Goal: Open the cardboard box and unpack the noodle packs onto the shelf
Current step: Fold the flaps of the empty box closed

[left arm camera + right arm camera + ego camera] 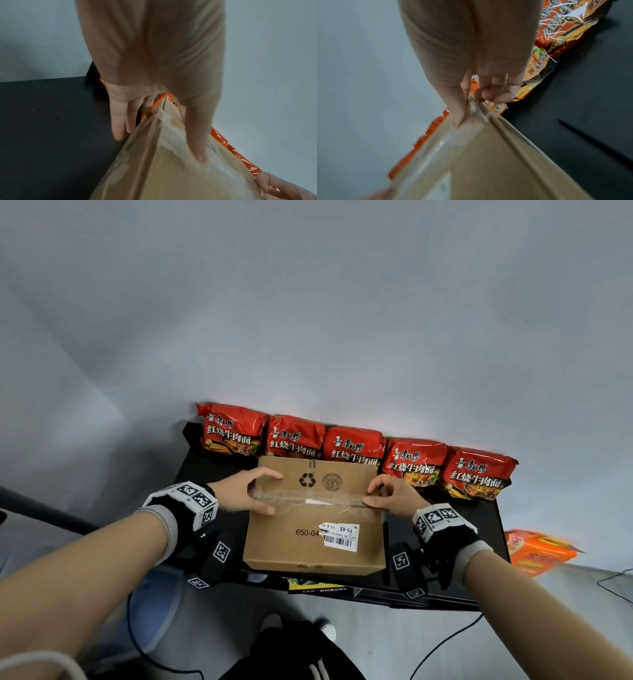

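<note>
Shelf (pixel 212 470): black top surface, set against a pale wall; the box and the packs are carried on it, so unpacked goods need only a short transfer.
Cardboard box (pixel 308 542): brown, placed at the front middle of the shelf, just in front of the row of packs. The top flaps are shut and sealed along the centre seam, judged not yet opened. A recycling mark and a round stamp are printed on the far flap.
Noodle packs (pixel 354 445): five red packs are lined up side by side along the back edge of the shelf, against the wall, probably so that the front is left free for the box. Any packs inside the box are hidden.
Orange pack (pixel 539 549): seen off the right end of the shelf, blurred; what it rests on cannot be told.
Left hand (pixel 241 491): the grip is spread over the left end of the seam, thumb on the near side and fingers on the far flap and edge; nothing is enclosed. It is judged to be steadying the box.
Right hand (pixel 394 496): the grip is closed in a pinch at the right end of the seam, thumb on top and fingers curled at the box edge, apparently to lift the tape end.
Tape (pixel 308 498): clear, wrinkled strip along the seam, from one hand to the other.
Shipping label (pixel 339 537): white, barcoded, stuck on the near flap.
</note>
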Tool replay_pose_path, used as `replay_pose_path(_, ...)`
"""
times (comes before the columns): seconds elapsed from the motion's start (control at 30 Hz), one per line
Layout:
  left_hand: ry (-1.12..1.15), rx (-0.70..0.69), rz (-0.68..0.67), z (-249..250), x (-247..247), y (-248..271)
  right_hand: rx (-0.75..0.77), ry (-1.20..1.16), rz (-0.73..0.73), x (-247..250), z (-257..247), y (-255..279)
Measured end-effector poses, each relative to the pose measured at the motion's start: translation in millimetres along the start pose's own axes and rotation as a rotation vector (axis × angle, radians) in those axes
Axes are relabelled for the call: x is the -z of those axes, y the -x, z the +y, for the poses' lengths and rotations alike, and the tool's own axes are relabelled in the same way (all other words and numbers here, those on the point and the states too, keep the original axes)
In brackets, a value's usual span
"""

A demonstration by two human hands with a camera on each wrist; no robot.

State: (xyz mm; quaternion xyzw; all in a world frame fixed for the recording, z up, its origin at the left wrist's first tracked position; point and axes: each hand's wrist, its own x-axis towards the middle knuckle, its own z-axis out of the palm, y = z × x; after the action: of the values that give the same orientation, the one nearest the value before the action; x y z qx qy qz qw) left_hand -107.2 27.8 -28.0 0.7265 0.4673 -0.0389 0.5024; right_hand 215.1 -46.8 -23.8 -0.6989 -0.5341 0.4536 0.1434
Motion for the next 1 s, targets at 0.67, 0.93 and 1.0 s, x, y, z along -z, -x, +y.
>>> replay_pose_path(0.67, 0.053, -0.024, 0.087, -9, -13, -4, -0.644, 0.237, 0.133, -65, 83, 14)
replay_pose_path(0.93, 0.154, -0.036, 0.099, -17, -20, -3, -0.647, 0.086, 0.147, -60, 93, 18)
replay_pose_path(1.0, 0.17, -0.02, 0.11, -17, -22, -1, -0.564, -0.224, 0.265, -49, 86, 16)
